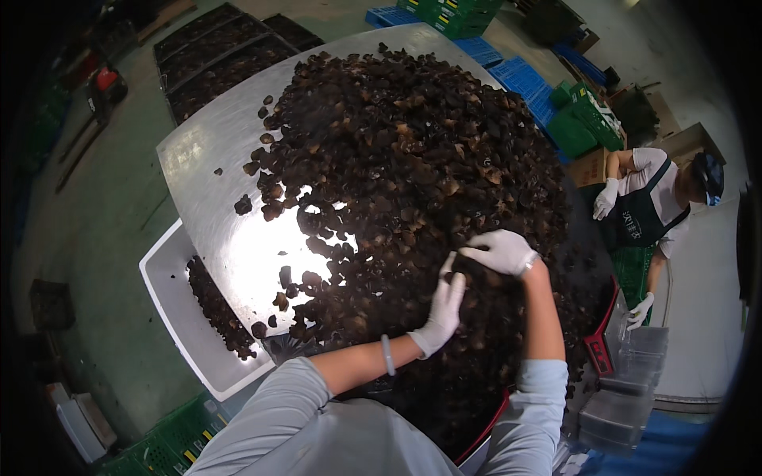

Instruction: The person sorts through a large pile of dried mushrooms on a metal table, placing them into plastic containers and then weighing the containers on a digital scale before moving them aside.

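Steel table (202,147): left corner bare | dark pieces (413,151) heaped | left hand (443,313) beside right hand (504,252), grip unclear

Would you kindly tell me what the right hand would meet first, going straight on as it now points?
Pointing leftward, the right hand would probably meet the heap of dark pieces first, though the left hand is very near that line and depth is unclear.

A red pallet truck (107,78) stands far left on the floor (135,178). Blue pallets (520,75) lie far right, with green crates (456,17) about them. On the right stands a co-worker (652,186) in a dark apron (629,220) and cap (706,174), a cardboard box (588,169) close by. Clear tubs (613,416) are stacked near right.
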`<act>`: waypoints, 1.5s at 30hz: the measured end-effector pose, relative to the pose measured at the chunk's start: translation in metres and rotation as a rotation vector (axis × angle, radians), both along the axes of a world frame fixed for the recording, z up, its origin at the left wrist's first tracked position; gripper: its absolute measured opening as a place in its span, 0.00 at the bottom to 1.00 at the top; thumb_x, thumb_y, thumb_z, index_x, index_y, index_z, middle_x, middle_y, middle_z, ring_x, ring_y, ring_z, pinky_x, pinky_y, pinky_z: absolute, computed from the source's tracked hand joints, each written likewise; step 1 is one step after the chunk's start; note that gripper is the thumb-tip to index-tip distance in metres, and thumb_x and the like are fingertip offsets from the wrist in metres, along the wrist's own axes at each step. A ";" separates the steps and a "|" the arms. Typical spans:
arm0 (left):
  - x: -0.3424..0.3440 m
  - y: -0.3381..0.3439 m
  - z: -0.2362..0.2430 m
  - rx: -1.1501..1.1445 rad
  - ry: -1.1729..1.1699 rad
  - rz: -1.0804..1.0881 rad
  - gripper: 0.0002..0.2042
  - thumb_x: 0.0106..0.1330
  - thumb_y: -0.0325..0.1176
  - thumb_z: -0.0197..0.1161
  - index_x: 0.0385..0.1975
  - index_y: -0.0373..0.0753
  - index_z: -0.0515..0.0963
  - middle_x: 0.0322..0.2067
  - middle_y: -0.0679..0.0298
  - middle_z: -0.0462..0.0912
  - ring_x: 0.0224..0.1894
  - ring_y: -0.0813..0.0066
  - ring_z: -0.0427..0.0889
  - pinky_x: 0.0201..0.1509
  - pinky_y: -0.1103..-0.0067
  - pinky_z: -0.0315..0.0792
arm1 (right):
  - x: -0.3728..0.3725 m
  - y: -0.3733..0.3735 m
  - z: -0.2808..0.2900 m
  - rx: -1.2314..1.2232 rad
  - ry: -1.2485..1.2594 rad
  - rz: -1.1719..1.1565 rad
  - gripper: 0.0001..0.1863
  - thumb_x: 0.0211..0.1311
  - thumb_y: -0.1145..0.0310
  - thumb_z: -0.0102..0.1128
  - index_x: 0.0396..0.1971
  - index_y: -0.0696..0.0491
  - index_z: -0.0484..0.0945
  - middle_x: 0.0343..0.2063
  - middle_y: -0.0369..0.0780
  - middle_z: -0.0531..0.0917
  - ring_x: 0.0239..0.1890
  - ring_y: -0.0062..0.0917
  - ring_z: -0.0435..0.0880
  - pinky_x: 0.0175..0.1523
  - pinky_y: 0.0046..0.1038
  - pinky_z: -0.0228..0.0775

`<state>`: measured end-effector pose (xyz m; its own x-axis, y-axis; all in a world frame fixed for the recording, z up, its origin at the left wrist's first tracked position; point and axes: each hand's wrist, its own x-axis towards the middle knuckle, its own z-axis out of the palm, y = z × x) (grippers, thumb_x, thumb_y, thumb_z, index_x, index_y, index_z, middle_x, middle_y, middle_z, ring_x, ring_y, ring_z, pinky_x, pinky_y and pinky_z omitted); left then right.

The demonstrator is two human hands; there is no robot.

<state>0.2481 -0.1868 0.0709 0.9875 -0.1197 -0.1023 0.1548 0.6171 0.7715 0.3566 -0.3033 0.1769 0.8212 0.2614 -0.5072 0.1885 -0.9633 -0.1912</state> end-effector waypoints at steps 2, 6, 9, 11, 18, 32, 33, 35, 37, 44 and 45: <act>-0.006 -0.020 0.008 0.061 -0.024 -0.135 0.26 0.73 0.40 0.43 0.66 0.34 0.51 0.61 0.54 0.62 0.61 0.69 0.63 0.64 0.77 0.57 | -0.023 -0.036 0.007 0.105 -0.072 -0.067 0.23 0.57 0.45 0.53 0.38 0.48 0.82 0.36 0.44 0.83 0.39 0.39 0.81 0.45 0.31 0.73; -0.019 -0.074 0.017 0.393 -0.321 -0.091 0.28 0.68 0.38 0.50 0.65 0.36 0.53 0.63 0.49 0.59 0.65 0.54 0.59 0.67 0.70 0.53 | -0.056 -0.101 0.030 0.337 -0.132 -0.240 0.19 0.57 0.55 0.60 0.36 0.57 0.81 0.33 0.45 0.83 0.39 0.34 0.82 0.47 0.28 0.71; -0.024 -0.086 0.041 0.574 -0.453 -0.341 0.28 0.66 0.39 0.52 0.65 0.38 0.56 0.64 0.44 0.54 0.66 0.49 0.55 0.68 0.68 0.52 | -0.075 -0.148 0.041 0.177 -0.117 -0.349 0.20 0.55 0.55 0.62 0.38 0.58 0.80 0.35 0.46 0.83 0.41 0.33 0.82 0.48 0.29 0.71; -0.021 -0.066 0.060 0.562 -0.601 -0.565 0.27 0.64 0.39 0.54 0.63 0.40 0.60 0.65 0.44 0.53 0.65 0.48 0.57 0.67 0.67 0.54 | -0.086 -0.168 0.045 0.008 -0.099 -0.453 0.21 0.54 0.54 0.63 0.40 0.57 0.80 0.36 0.47 0.83 0.42 0.35 0.82 0.47 0.30 0.72; 0.108 0.163 0.041 0.732 -0.679 -0.022 0.12 0.53 0.29 0.59 0.38 0.35 0.77 0.41 0.55 0.76 0.46 0.56 0.75 0.50 0.69 0.70 | 0.007 0.020 0.049 0.421 -0.234 -0.075 0.21 0.60 0.58 0.57 0.50 0.54 0.76 0.44 0.45 0.80 0.48 0.36 0.79 0.54 0.31 0.68; 0.191 0.348 -0.097 1.520 -0.308 0.353 0.19 0.68 0.38 0.47 0.55 0.37 0.68 0.55 0.54 0.70 0.61 0.58 0.65 0.66 0.64 0.54 | 0.195 0.332 -0.145 0.122 -0.394 0.375 0.31 0.53 0.39 0.55 0.55 0.36 0.71 0.60 0.43 0.66 0.56 0.43 0.69 0.56 0.36 0.68; 0.183 0.338 -0.099 1.480 -0.329 0.366 0.19 0.68 0.37 0.48 0.55 0.36 0.69 0.55 0.52 0.71 0.61 0.57 0.66 0.65 0.63 0.56 | 0.189 0.326 -0.142 0.137 -0.338 0.389 0.29 0.52 0.39 0.56 0.53 0.37 0.74 0.58 0.43 0.68 0.55 0.42 0.71 0.55 0.36 0.69; 0.153 0.313 -0.095 1.406 -0.412 0.392 0.17 0.67 0.34 0.50 0.53 0.32 0.69 0.52 0.48 0.72 0.59 0.53 0.67 0.64 0.63 0.58 | 0.169 0.298 -0.136 0.204 -0.312 0.438 0.25 0.53 0.43 0.57 0.48 0.42 0.78 0.49 0.44 0.73 0.49 0.40 0.74 0.52 0.36 0.70; 0.124 0.289 -0.082 1.230 -0.376 0.255 0.16 0.66 0.30 0.51 0.51 0.31 0.69 0.48 0.48 0.74 0.53 0.50 0.71 0.59 0.63 0.62 | 0.149 0.265 -0.132 0.240 -0.227 0.487 0.24 0.55 0.43 0.56 0.45 0.43 0.79 0.45 0.42 0.75 0.47 0.37 0.76 0.49 0.34 0.71; 0.043 0.184 -0.069 0.790 -0.077 0.190 0.17 0.69 0.32 0.46 0.56 0.33 0.67 0.51 0.50 0.73 0.56 0.57 0.70 0.60 0.72 0.62 | 0.074 0.175 -0.098 -0.024 0.161 0.509 0.27 0.57 0.38 0.46 0.43 0.41 0.81 0.42 0.40 0.82 0.44 0.35 0.80 0.47 0.31 0.72; 0.040 0.165 -0.067 0.746 -0.104 0.189 0.17 0.69 0.33 0.47 0.55 0.33 0.67 0.51 0.50 0.73 0.55 0.57 0.70 0.61 0.72 0.62 | 0.068 0.162 -0.092 -0.085 0.202 0.503 0.26 0.57 0.39 0.46 0.43 0.40 0.81 0.41 0.40 0.82 0.43 0.35 0.81 0.47 0.31 0.72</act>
